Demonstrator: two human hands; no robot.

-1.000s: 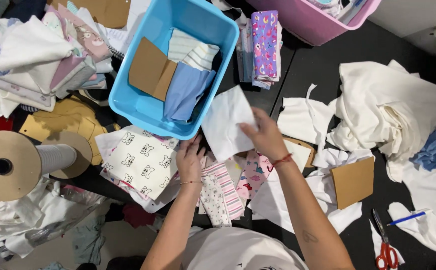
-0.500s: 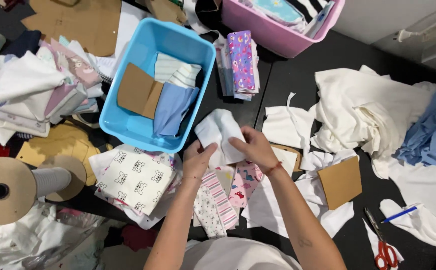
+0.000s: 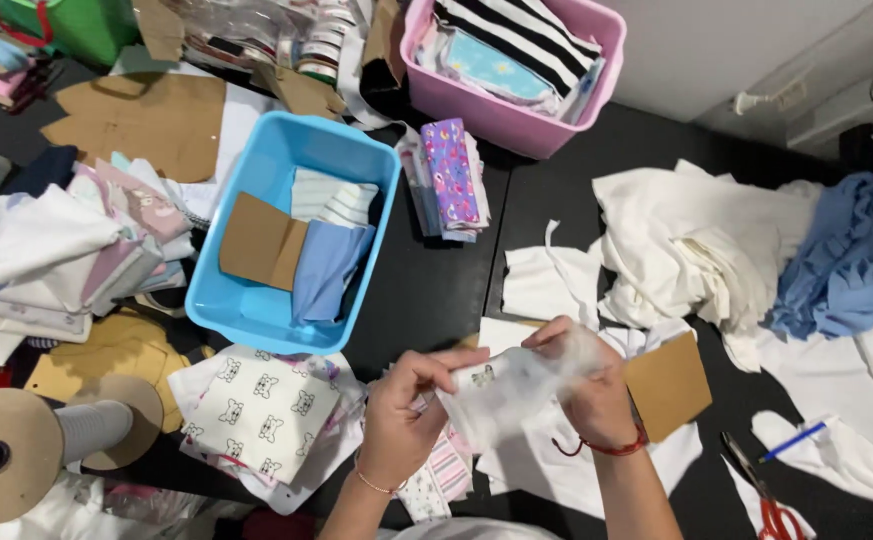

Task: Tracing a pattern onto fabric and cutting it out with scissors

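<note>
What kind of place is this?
Probably a sewing or fabric-craft workspace: fabric piles, a blue bin holding folded cloth, red-handled scissors, and cardboard templates cover a dark table.

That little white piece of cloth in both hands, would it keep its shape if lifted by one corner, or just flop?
Probably flop: the white cloth already bunches and sags between the left hand and right hand. It looks thin and light, since both hands pinch it easily with fingertips. It seems unlikely to slip, roll or break.
</note>
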